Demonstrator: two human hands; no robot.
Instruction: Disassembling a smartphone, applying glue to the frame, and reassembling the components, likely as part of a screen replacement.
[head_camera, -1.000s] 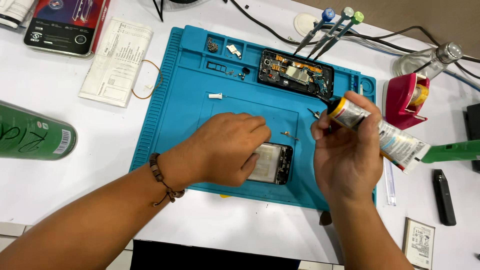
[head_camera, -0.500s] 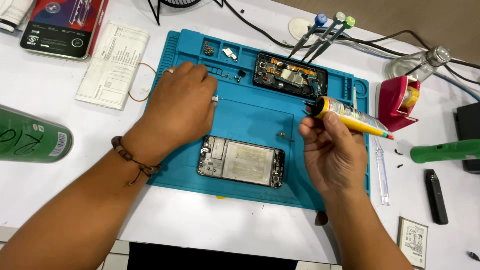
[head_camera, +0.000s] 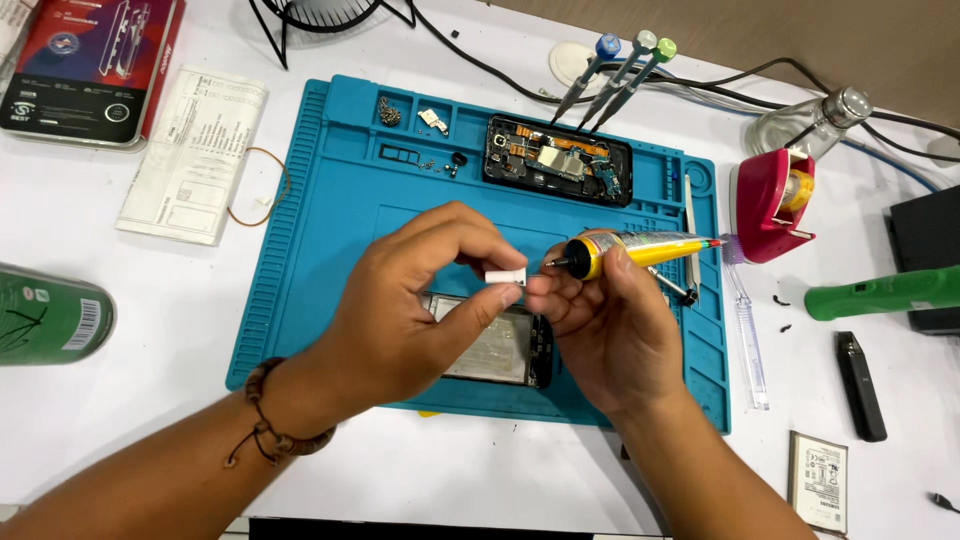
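— Where is the white piece?

— Pinched between thumb and fingertips of the left hand (head_camera: 420, 300), out at the very tips. The part (head_camera: 505, 275) is small, white and blocky, and looks like plastic. It hangs above the blue mat (head_camera: 330, 250), just over the screen (head_camera: 500, 350).

— And the right hand?

— The right hand (head_camera: 610, 330) is closed around a glue tube (head_camera: 640, 248), held near its front end. The black nozzle points left and sits just beside the white part; I cannot tell if they touch.

— What is the tube like?

— Yellow, soft-looking, flattened toward the back, with a red tail end lying out to the right.

— The screen?

— A flat glass panel with a dark rim, lying on the mat under both hands, partly hidden by them.

— The mat itself?

— Rubbery, blue, with ribbed edges and small moulded trays. An opened phone (head_camera: 560, 160) lies at its top, circuit parts bare. Three screwdrivers (head_camera: 620, 75) lean over it.
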